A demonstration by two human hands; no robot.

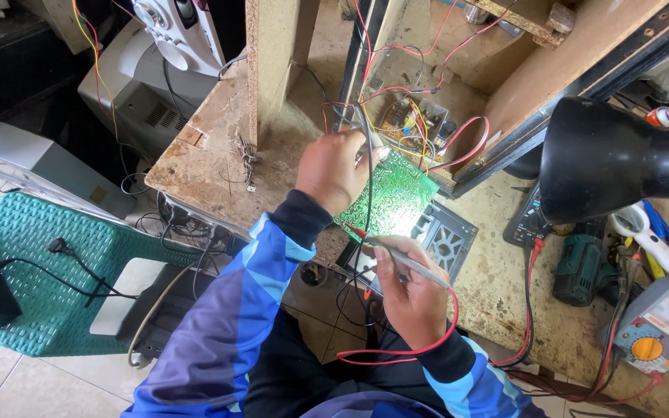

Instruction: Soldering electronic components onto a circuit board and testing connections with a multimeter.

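I see my right hand (416,298) pinching the red probe (400,259), its long axis slanting up-left to the green board (395,197), tip at the board's near-left edge, while left fingers (365,155) pinch the black probe (369,166) above the board
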